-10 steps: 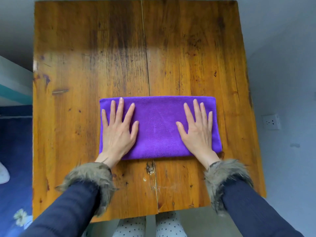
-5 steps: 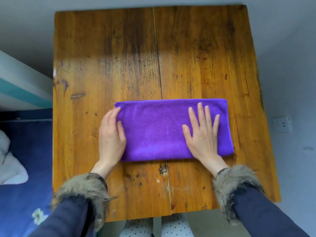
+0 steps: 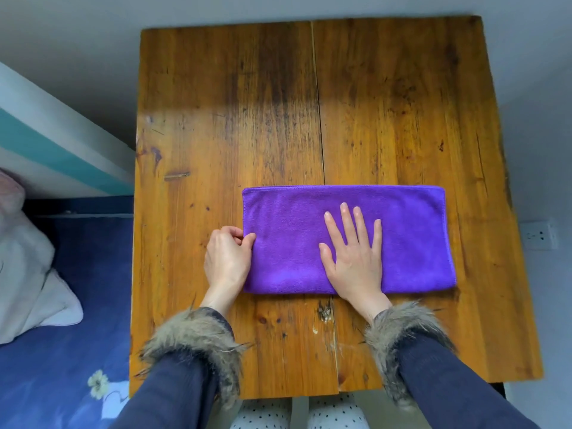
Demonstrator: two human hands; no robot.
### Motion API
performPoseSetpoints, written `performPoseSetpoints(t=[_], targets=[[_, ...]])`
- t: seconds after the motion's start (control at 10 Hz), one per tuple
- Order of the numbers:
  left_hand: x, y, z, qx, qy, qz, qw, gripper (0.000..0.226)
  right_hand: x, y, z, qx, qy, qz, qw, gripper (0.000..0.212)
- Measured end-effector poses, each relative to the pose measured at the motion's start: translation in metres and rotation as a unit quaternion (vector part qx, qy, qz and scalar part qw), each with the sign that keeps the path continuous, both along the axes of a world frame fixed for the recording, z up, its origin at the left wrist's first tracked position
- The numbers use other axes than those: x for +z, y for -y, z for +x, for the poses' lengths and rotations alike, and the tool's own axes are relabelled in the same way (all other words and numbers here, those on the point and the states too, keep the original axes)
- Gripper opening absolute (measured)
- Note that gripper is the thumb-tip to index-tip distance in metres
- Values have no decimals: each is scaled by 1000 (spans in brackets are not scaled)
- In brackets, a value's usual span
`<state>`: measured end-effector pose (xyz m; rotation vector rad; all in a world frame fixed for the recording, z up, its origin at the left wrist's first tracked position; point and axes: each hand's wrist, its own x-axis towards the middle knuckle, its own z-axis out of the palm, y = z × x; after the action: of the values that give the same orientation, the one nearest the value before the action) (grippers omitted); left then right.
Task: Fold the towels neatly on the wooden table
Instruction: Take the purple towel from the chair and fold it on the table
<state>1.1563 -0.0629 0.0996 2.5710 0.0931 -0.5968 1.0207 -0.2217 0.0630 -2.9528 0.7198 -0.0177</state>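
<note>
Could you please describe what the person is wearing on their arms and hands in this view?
Both arms are in dark navy sleeves of a finely ribbed fabric, each ending at the wrist in a shaggy grey-brown fur cuff. The left hand and the right hand are bare: no gloves, and no rings, watch or bracelet can be seen. The nails look short and unpainted.

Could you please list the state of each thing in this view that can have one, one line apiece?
Purple towel: folded into a flat strip, lying on the table, long side running left to right.
Left hand: fingers curled, pinching the towel's left edge.
Right hand: open, flat, pressing the towel near its middle.
Wooden table: bears the towel near its front half.
Wall socket: nothing plugged in.
</note>
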Motion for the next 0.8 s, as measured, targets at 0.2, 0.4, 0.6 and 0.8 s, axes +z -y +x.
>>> performPoseSetpoints(t=[0.2,0.4,0.6,0.8], targets=[[7,11,4,-18,-34,54,998,19,1,-1,0,-2,-9,5,1000,54],[19,8,-1,-62,-8,-13,998,12,1,-1,0,-2,-2,4,1000,54],[31,-2,12,6,-156,-129,979,31,7,1,1,1,-43,28,999,56],[89,33,4,6,-210,-231,950,23,35,23,-13,-1,-3,158,987,56]])
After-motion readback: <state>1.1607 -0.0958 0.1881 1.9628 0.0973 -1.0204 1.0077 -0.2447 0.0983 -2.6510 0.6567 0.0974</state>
